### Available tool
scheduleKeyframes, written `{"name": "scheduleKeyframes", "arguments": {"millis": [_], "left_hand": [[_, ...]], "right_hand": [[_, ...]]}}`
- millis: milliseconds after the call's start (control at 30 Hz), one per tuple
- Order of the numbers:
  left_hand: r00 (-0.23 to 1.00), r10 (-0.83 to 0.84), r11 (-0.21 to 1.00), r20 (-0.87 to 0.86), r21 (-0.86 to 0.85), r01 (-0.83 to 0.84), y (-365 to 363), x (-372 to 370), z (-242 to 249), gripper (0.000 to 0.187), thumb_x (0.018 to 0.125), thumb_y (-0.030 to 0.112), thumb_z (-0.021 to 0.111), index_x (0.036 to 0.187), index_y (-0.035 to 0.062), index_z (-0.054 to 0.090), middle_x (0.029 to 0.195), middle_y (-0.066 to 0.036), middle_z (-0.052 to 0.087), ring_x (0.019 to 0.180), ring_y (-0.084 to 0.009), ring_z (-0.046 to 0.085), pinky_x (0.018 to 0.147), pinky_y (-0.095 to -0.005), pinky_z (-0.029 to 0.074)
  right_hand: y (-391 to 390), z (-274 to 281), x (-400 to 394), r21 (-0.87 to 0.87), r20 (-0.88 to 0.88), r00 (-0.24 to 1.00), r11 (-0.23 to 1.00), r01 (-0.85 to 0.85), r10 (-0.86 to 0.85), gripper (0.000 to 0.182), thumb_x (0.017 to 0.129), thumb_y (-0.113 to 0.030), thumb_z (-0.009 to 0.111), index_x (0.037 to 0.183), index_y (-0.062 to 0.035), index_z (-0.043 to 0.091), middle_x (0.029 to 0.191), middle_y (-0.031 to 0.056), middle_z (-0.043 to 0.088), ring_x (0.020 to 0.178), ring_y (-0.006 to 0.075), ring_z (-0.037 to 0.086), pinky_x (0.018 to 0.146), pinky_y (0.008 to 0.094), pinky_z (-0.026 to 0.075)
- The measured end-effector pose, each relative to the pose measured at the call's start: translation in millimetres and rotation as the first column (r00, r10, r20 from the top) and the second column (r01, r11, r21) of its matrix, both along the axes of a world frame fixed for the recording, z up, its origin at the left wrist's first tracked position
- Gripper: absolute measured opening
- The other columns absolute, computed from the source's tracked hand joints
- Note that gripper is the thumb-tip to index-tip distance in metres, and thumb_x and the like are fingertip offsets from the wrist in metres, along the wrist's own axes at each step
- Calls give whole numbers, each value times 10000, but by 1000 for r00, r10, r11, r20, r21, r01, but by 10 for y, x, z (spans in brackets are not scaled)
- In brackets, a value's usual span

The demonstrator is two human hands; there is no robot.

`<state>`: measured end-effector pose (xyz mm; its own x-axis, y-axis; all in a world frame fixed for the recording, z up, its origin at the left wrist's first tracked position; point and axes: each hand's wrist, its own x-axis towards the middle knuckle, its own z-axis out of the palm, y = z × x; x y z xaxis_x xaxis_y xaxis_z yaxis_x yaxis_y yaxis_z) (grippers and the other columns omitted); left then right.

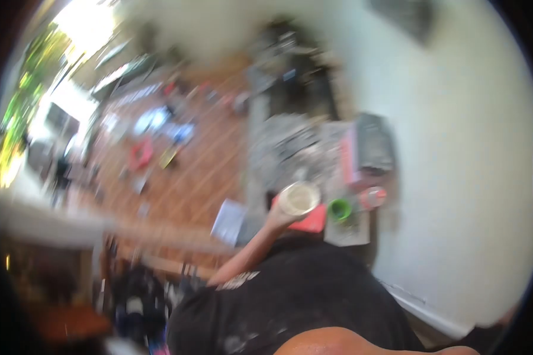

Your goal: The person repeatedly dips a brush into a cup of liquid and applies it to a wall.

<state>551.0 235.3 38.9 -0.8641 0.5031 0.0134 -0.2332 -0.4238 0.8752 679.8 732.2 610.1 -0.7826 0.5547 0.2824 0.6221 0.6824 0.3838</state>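
Note:
My left hand (279,216) reaches forward from the left side of my black shirt (326,290). Its fingers are wrapped round a round, clear-walled tub (299,199) with pale contents; blur hides what they are. Under and behind the tub lies a flat red item (311,221). Just to its right stands a bright green cup (339,209), and beyond that a clear container (373,197) with a pinkish tint. Bare skin crosses the bottom edge, probably part of my right arm, but no right hand shows.
A grey worktop (278,154) holds blurred items, including a dark grey box (374,142). A white sheet (228,222) lies left of my hand. Scattered things lie on the reddish tiled floor (204,177). A pale wall (456,177) rises on the right.

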Motion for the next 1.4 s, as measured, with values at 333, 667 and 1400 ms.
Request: {"name": "scheduleKeyframes", "arguments": {"millis": [333, 667, 1400], "left_hand": [[995, -89, 995, -50, -39, 87, 274, -221, -61, 711, 647, 98, 834, 1281, 17, 523, 1105, -86, 655, 1043, -208, 645, 918, -374, 516], [958, -283, 959, -42, -50, 280, 607, -203, 157, 757, 635, 95, 855, 1294, 23, 492, 1177, -103, 625, 1078, -229, 636, 935, -386, 519], [999, 37, 990, -8, -139, -38, -200, -8, -106, 797, 667, 200, 855, 1349, 29, 480, 1219, -84, 605, 1136, -224, 596, 988, -391, 463]], "right_hand": [[29, 779, 379, 874, 25, 954, 456, -167, 300, 187, 875, -289, 630, 882, -113, 693, 953, 141, 670, 925, 325, 683, 745, 434, 582], [-559, -1208, 195, 331, 398, 888, 868, -371, 228, 382, 921, -382, 588, 847, -14, 653, 689, 165, 662, 676, 300, 678, 633, 438, 531], [429, -205, -464, 604, 0, 901, 718, -347, 435, 177, 836, -278, 696, 884, -112, 738, 993, 259, 680, 923, 397, 682, 771, 436, 588]]}}
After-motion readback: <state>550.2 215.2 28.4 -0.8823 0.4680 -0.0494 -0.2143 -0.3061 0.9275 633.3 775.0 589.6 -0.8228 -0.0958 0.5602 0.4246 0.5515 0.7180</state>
